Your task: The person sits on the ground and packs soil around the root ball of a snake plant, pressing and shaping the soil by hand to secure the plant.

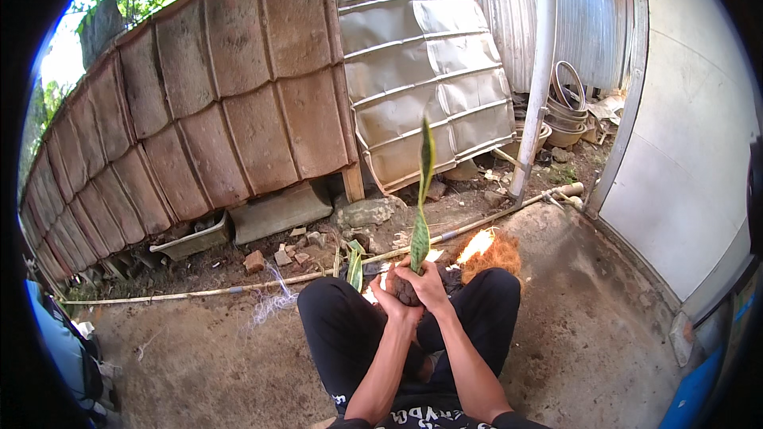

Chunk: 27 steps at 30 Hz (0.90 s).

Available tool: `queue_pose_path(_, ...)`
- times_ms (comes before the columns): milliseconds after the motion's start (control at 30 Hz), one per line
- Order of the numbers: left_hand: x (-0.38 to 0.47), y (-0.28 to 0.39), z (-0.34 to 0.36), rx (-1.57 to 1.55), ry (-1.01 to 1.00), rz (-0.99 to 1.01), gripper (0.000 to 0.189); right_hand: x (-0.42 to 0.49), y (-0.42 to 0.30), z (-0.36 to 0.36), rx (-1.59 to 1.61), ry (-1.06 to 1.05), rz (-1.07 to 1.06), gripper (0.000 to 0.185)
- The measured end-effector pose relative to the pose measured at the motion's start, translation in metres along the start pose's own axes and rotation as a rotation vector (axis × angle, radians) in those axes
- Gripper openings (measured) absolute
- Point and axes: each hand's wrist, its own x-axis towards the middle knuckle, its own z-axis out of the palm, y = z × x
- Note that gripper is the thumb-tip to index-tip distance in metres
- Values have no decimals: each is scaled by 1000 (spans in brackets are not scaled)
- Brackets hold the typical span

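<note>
Between my knees, both hands hold a ball of brown soil (405, 292) around the base of a snake plant (421, 235). Its tall, yellow-edged leaf stands upright. My left hand (394, 305) cups the soil ball from the left and below. My right hand (426, 283) grips its right and upper side, with fingers at the leaf's foot. A second snake plant piece (354, 268) lies beyond my left knee. A heap of orange-brown fibre (496, 257) sits beyond my right knee, partly in bright sun.
Tangled pale string (271, 304) lies on the concrete at left. A long pipe (179, 296) crosses the ground ahead, with broken bricks (254, 261) behind it. Further off are a trough (194, 241), stacked basins (563, 122), a white post (538, 71) and leaning roof sheets (250, 83).
</note>
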Motion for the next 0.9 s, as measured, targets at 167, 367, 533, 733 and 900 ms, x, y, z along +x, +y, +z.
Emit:
queue_pose_path(167,4,1,-5,-6,62,95,43,1,9,2,-41,29,-58,12)
queue_pose_path(367,11,5,-15,-26,62,103,47,-2,20,6,14,91,-21,11)
queue_pose_path(533,6,-1,-18,-44,31,70,38,-7,25,-1,85,114,15,13)
queue_pose_path(733,-3,0,-6,-23,94,77,38,-12,19,0,36,119,11,14)
queue_pose_path(900,3,14,-19,75,65,-69,41,-13,-3,-4,-58,-12,20,20)
